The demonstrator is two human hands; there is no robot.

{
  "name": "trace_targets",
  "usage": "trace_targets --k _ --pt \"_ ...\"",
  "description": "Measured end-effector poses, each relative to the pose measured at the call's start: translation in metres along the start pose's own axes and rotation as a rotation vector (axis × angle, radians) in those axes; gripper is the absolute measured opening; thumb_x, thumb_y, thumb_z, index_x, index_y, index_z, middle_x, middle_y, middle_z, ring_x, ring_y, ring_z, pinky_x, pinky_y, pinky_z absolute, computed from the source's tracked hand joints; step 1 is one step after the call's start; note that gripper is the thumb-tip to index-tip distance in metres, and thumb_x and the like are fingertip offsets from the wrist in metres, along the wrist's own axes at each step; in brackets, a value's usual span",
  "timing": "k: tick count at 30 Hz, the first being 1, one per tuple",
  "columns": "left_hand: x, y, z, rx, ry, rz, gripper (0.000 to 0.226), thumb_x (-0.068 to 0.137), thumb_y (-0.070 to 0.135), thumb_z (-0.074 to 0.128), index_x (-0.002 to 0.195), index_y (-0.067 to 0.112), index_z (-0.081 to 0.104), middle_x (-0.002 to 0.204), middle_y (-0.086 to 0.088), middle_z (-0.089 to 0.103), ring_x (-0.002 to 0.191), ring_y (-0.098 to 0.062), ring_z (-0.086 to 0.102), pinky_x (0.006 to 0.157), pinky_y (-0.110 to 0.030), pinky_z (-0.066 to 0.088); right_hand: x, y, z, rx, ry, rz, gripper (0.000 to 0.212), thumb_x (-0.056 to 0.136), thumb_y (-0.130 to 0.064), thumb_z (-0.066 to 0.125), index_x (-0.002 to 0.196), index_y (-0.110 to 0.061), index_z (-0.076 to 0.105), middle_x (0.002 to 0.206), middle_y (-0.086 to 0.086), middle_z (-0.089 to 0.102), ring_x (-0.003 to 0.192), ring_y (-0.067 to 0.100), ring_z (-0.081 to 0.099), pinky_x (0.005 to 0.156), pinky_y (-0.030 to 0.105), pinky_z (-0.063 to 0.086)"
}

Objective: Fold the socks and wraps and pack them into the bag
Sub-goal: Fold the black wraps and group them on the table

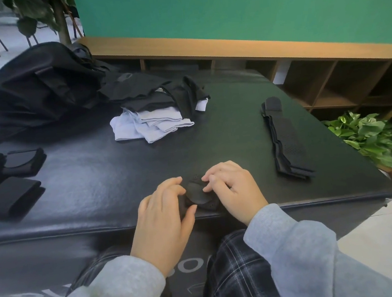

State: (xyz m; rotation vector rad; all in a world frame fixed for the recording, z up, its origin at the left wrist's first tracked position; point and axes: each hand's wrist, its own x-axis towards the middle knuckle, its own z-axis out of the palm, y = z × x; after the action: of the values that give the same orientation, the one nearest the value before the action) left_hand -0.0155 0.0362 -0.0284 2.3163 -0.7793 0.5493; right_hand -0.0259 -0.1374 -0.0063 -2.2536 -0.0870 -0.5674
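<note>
A small rolled black wrap (198, 194) lies near the front edge of the black padded bench (93, 182). My left hand (163, 218) grips its left side with curled fingers and thumb. My right hand (232, 188) pinches its right side with curled fingertips. A long black wrap (285, 139) lies stretched out to the right. Folded black wraps (9, 180) sit at the left edge. A pile of white socks (147, 126) and black garments (160, 92) lies at the back. The black bag (35, 84) stands at the back left.
A wooden shelf unit (315, 81) runs behind the bench under a green wall. A leafy potted plant (368, 136) stands at the right of the bench. A chair and a tall plant (57, 15) are at the far left.
</note>
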Motion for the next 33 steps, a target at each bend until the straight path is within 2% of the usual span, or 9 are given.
trace_targets --k 4,8,13,18,24,26,28,30,33 --pt "-0.001 -0.001 0.001 0.072 -0.043 0.096 0.024 0.086 0.034 0.054 0.108 0.023 0.054 0.127 0.004 0.054 0.107 -0.006 0.049 0.093 -0.029 0.035 0.0 0.0 0.002 -0.057 -0.032 -0.013 0.041 0.081 -0.037 0.042 0.061 -0.015 0.07 0.083 -0.019 0.062 0.093 0.002 0.049 0.08 0.007 0.033" --pt "-0.001 -0.001 0.002 0.141 -0.108 0.175 0.033 0.087 0.038 0.04 0.111 0.028 0.06 0.125 0.01 0.058 0.12 -0.008 0.05 0.094 -0.033 0.033 0.0 -0.001 -0.004 0.085 0.018 0.099 0.033 0.078 -0.026 0.049 0.052 -0.017 0.068 0.079 -0.016 0.066 0.093 0.002 0.053 0.08 0.009 0.036" --pt "0.001 0.002 -0.001 0.155 -0.101 0.173 0.034 0.089 0.038 0.045 0.121 0.034 0.055 0.12 0.012 0.059 0.111 -0.01 0.056 0.094 -0.031 0.034 0.004 -0.004 -0.013 0.275 0.145 0.284 0.026 0.071 -0.02 0.046 0.055 -0.018 0.067 0.079 -0.012 0.069 0.09 0.005 0.059 0.079 0.015 0.042" --pt "0.003 0.01 0.002 0.237 -0.139 0.184 0.045 0.071 0.032 0.075 0.114 0.039 0.063 0.108 0.002 0.063 0.096 -0.018 0.062 0.08 -0.041 0.05 0.005 -0.009 -0.013 0.273 0.134 0.339 0.029 0.081 -0.009 0.051 0.061 -0.017 0.069 0.078 -0.006 0.069 0.084 0.006 0.062 0.079 0.022 0.046" --pt "-0.001 0.01 0.005 0.254 -0.106 0.17 0.024 0.08 0.041 0.06 0.102 0.034 0.054 0.118 0.001 0.058 0.116 -0.022 0.055 0.095 -0.047 0.042 0.004 -0.01 -0.014 0.234 0.142 0.394 0.028 0.083 -0.004 0.052 0.065 -0.016 0.071 0.078 -0.002 0.069 0.081 0.013 0.062 0.081 0.038 0.049" --pt "-0.001 0.008 0.004 0.251 -0.087 0.141 0.019 0.084 0.042 0.043 0.1 0.034 0.049 0.118 0.004 0.057 0.118 -0.02 0.053 0.097 -0.045 0.04 0.004 -0.014 -0.011 0.097 0.069 0.324 0.028 0.088 -0.013 0.051 0.074 -0.027 0.071 0.087 -0.014 0.068 0.093 0.002 0.059 0.09 0.032 0.046" --pt "-0.001 0.002 0.001 0.212 -0.064 0.096 0.018 0.084 0.04 0.043 0.099 0.034 0.05 0.114 0.006 0.057 0.112 -0.016 0.055 0.097 -0.04 0.041 0.006 -0.018 -0.005 -0.175 -0.109 0.163 0.023 0.091 -0.034 0.043 0.102 -0.037 0.064 0.114 -0.03 0.055 0.115 -0.002 0.047 0.102 0.025 0.033" --pt "0.0 -0.005 -0.005 0.175 -0.041 0.048 0.018 0.082 0.037 0.047 0.098 0.033 0.053 0.11 0.008 0.057 0.105 -0.012 0.056 0.097 -0.034 0.038 0.009 -0.022 0.001 -0.365 -0.284 0.105 0.041 0.095 -0.046 0.033 0.133 -0.036 0.046 0.129 -0.031 0.036 0.133 -0.002 0.028 0.106 0.017 0.016" --pt "0.004 -0.02 -0.016 0.142 -0.007 -0.042 0.016 0.08 0.031 0.055 0.096 0.03 0.057 0.105 0.01 0.059 0.099 -0.01 0.058 0.093 -0.03 0.035 0.014 -0.031 0.01 -0.326 -0.383 0.196 0.046 0.1 -0.04 0.026 0.145 -0.033 0.026 0.147 -0.025 0.021 0.14 -0.006 0.008 0.11 0.015 0.001"
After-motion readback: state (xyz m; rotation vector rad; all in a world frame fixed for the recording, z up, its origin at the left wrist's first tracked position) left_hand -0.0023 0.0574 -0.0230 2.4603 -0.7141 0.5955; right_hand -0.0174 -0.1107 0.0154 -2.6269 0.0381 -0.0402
